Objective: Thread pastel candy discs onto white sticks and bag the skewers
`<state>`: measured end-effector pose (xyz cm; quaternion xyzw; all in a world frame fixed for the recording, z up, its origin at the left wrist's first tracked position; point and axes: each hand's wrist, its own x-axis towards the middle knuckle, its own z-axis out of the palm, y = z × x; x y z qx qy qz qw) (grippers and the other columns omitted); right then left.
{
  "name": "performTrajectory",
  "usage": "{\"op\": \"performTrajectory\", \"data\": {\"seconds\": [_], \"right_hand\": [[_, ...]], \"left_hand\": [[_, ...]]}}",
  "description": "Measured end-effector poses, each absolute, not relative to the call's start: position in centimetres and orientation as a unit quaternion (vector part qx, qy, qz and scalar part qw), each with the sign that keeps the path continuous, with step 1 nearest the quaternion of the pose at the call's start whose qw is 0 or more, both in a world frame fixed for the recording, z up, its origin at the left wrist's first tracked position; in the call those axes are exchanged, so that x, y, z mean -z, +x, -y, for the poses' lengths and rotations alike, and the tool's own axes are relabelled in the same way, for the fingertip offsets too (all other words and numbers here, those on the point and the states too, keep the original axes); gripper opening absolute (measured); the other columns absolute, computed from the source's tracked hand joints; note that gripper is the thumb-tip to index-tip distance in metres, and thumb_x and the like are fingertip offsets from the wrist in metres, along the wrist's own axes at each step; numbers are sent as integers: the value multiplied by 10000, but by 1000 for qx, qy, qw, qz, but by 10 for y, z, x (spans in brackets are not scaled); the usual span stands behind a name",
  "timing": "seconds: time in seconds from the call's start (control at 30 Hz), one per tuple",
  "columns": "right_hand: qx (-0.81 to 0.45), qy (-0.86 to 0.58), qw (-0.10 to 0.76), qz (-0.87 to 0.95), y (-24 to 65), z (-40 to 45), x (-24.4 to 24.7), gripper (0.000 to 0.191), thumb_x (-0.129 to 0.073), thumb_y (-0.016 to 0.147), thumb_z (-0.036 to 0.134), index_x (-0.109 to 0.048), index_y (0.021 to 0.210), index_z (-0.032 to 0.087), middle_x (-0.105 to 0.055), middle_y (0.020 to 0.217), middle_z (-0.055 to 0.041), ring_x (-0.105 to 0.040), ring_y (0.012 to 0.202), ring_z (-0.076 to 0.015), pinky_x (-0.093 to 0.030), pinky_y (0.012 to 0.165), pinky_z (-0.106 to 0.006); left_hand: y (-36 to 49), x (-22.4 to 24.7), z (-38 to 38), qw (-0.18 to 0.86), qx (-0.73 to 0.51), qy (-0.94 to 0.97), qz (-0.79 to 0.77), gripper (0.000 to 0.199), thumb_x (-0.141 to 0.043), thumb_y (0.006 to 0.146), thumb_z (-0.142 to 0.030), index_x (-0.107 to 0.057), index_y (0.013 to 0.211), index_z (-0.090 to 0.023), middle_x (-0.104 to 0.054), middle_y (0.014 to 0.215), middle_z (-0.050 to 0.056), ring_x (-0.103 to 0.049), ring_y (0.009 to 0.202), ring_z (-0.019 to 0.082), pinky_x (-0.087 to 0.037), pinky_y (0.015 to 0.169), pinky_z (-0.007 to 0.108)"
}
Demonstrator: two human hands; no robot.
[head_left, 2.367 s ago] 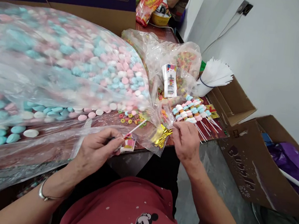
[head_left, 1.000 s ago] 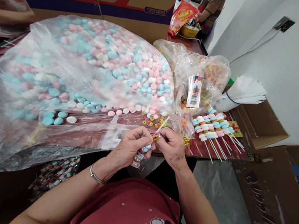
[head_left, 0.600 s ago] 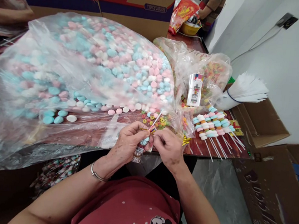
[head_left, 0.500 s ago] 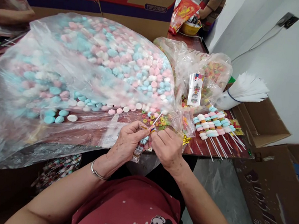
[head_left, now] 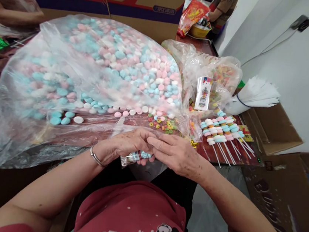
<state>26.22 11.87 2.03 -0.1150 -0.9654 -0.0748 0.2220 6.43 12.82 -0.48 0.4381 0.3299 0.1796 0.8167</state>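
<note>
My left hand [head_left: 133,142] is closed around a small wrapped candy packet [head_left: 135,157], whose printed clear end sticks out below the palm. My right hand [head_left: 176,154] meets it at the fingertips, its fingers pressed together over the packet's other end; what they pinch is hidden. Just beyond my hands lie small colourful candy rings [head_left: 162,124]. A big clear bag [head_left: 93,68] of pink, blue and white candies spreads to the left. Candy skewers [head_left: 222,129] on white sticks rest on the table to the right.
A stack of printed wrappers [head_left: 203,93] lies on another clear bag. White sticks or sleeves [head_left: 259,92] stand in a container at the right. Cardboard boxes [head_left: 275,185] are beside the table. Another person's arm [head_left: 21,15] shows at the upper left.
The packet has tipped from nearly upright to slanting left. My right hand has turned flatter against my left fingers, and the white stick that stood up between them is no longer visible.
</note>
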Motion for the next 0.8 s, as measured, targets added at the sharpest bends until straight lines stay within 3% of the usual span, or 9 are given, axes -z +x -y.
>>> {"op": "performTrajectory", "data": {"seconds": [0.13,0.2,0.37,0.43,0.47,0.53,0.67,0.73,0.8], "right_hand": [[115,-154,171,966,255,-103,-25,261,-429,983,164,-627,813,150,-606,772,-57,-515,764,-174,-423,668,-315],[159,-213,174,948,250,-98,-23,281,-396,963,107,-629,808,135,-579,722,-67,-499,738,-191,-400,636,-322],[174,-405,282,852,240,-117,-9,281,-416,925,100,-583,706,155,-561,657,-66,-474,666,-191,-360,579,-318],[78,-463,383,796,237,-129,-7,250,-435,923,149,-558,707,176,-571,663,-40,-494,656,-172,-387,598,-303],[6,-484,435,760,235,-133,-8,224,-445,917,172,-550,720,186,-572,665,-20,-502,644,-157,-401,601,-290],[-148,-497,514,683,229,-133,-13,172,-461,904,217,-543,754,200,-561,657,17,-504,606,-126,-414,580,-259],[-312,-442,558,629,207,-112,-20,141,-492,875,249,-551,755,205,-542,640,39,-482,568,-97,-408,549,-231],[-355,-409,555,632,197,-105,-18,159,-504,854,230,-521,699,202,-507,611,48,-450,540,-85,-390,525,-219],[-380,-398,553,625,190,-104,-14,167,-506,846,221,-503,680,201,-477,585,57,-428,517,-78,-372,499,-210]], "left_hand": [[63,0,-128,774,-139,514,-343,68,-669,626,-142,-672,692,-161,-646,589,10,-575,436,131,-442,408,215],[67,-4,-124,686,-173,593,-385,58,-627,665,-130,-654,703,-164,-616,589,-4,-565,450,132,-445,436,227],[88,-6,-111,189,-387,758,-490,159,-497,819,-111,-627,743,-162,-651,700,85,-618,676,215,-492,663,340],[95,-4,-105,59,-463,754,-462,155,-505,851,-123,-631,772,-163,-686,829,123,-620,806,237,-478,779,382],[97,-4,-102,41,-488,753,-440,129,-530,856,-145,-637,787,-166,-690,859,122,-612,829,235,-467,803,384],[97,-4,-98,113,-512,742,-418,124,-554,874,-221,-648,811,-171,-685,823,95,-594,791,216,-461,777,360],[80,-13,-102,425,-553,568,-438,416,-418,947,-486,-685,867,-178,-682,781,69,-601,747,204,-484,708,331],[66,-21,-105,475,-592,510,-405,595,-329,923,-640,-710,889,-185,-703,805,81,-627,786,229,-504,740,362],[51,-26,-105,516,-612,505,-323,648,-352,888,-697,-744,836,-184,-712,742,95,-641,803,260,-510,784,401]]}}
